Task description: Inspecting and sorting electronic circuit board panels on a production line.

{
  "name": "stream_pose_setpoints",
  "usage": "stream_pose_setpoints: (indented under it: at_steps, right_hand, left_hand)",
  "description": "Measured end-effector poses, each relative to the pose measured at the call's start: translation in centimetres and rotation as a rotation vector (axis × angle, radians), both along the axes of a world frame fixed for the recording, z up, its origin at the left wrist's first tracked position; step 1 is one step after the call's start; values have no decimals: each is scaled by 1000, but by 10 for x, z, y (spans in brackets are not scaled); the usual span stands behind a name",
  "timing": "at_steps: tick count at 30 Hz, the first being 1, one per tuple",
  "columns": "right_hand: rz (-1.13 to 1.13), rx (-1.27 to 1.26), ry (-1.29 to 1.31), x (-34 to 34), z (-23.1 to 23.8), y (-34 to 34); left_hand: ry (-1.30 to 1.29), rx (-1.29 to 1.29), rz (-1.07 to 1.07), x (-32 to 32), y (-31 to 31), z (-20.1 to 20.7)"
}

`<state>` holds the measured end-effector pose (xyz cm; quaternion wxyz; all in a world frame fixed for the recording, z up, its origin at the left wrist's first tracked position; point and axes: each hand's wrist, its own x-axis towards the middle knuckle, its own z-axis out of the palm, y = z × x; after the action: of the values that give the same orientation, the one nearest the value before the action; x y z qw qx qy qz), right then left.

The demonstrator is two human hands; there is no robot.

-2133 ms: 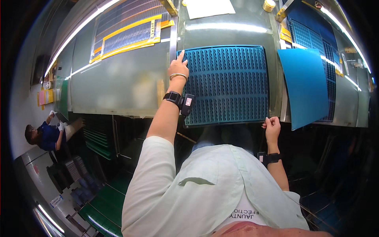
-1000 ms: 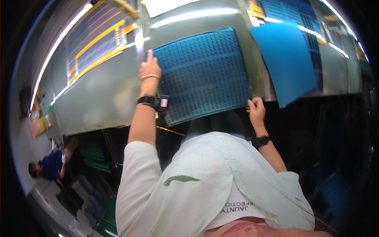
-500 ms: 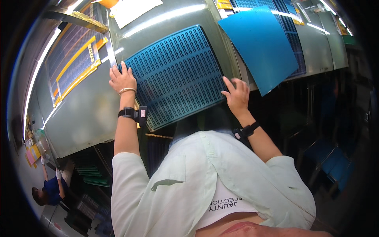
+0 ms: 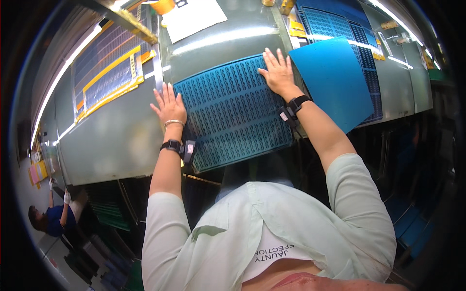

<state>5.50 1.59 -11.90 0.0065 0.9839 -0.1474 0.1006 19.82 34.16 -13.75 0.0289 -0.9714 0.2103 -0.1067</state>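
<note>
A blue panel [image 4: 233, 109] covered in rows of small dark marks lies flat on the grey-green bench, its near edge close to the bench's front. My left hand [image 4: 171, 107] rests along the panel's left edge with fingers spread. At its far right corner lies my right hand [image 4: 280, 75], flat and with fingers apart. Neither hand grips anything. A plain blue sheet [image 4: 335, 82] sits just right of my right hand, partly over other patterned panels [image 4: 364, 53]. A black band with a small box is strapped round each wrist.
White paper [image 4: 196, 22] and an orange roll [image 4: 162, 7] lie at the far side. Left, a clear-covered patterned sheet with yellow tape [image 4: 111, 80] lies beyond a raised metal bar [image 4: 119, 19]. Far left, a person in dark blue [image 4: 54, 218] wears white gloves.
My right hand has moved from the panel's near right edge to its far right corner and flattened. My left hand's fingers have straightened. The whole view has shifted slightly.
</note>
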Motion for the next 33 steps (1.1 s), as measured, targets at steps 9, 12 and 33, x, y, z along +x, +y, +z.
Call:
stream_pose_setpoints:
  at_steps: [9, 12, 33]
  right_hand:
    - [267, 372, 238, -207, 67, 51]
    - [378, 415, 259, -220, 72, 36]
    - [551, 962, -426, -134, 198, 5]
  left_hand:
    - [-54, -266, 151, -181, 84, 35]
    - [56, -246, 398, -231, 101, 19]
    - [327, -1747, -27, -144, 109, 285]
